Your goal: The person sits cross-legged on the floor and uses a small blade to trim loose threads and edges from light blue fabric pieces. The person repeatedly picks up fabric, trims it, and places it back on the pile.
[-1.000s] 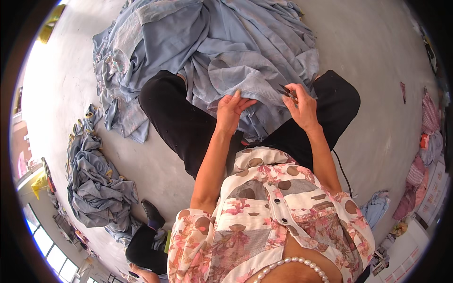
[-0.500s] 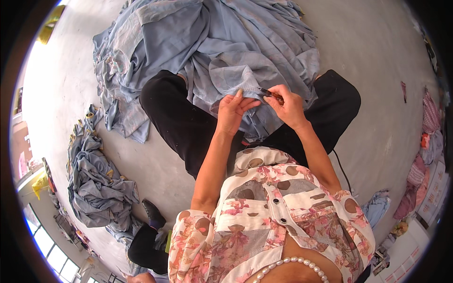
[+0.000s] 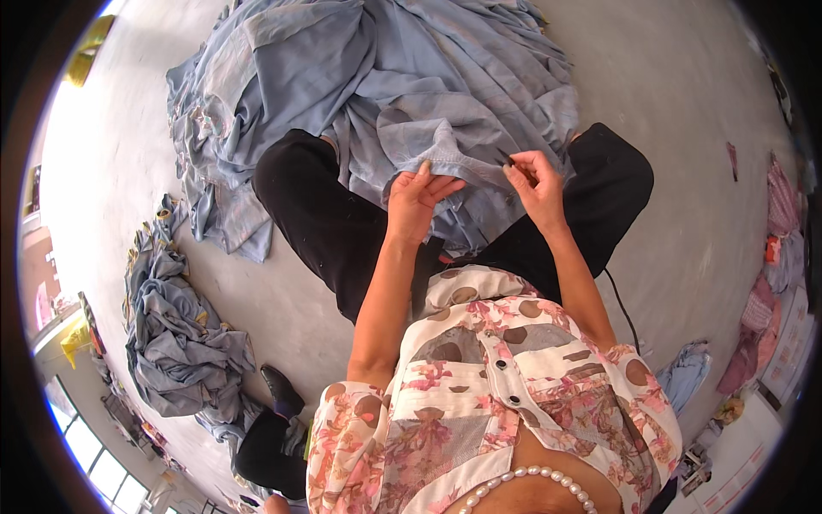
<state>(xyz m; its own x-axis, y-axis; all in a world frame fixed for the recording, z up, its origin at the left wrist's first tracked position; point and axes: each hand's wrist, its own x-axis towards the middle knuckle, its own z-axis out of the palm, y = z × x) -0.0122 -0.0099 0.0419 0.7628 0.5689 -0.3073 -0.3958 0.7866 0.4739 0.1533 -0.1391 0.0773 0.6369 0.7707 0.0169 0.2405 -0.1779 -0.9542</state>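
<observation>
A large heap of blue-grey cloth (image 3: pixel 325 81) spreads over the floor before me and comes up between my knees. My left hand (image 3: pixel 416 201) pinches a seamed edge of it between thumb and fingers. To the right, my right hand (image 3: pixel 539 184) is closed around small dark thread snips (image 3: pixel 503 158), whose pointed tips stick out past the fingers toward the cloth. The cloth edge stretches from the left thumb toward the right fingertips; whether those fingertips also grip it I cannot tell. The snips' handles are mostly hidden in the palm.
A second pile of blue-grey cloth (image 3: pixel 184 343) lies at the left, beside another person's dark shoe (image 3: pixel 282 390) and leg. A black cord (image 3: pixel 623 310) runs along the floor at my right. Pink checked cloth (image 3: pixel 781 201) and a light blue bundle (image 3: pixel 683 377) lie farther right.
My right hand has moved right, away from the left hand, with the snips. My left hand has shifted slightly left, still on the cloth edge. The other person's hand at lower left has mostly withdrawn.
</observation>
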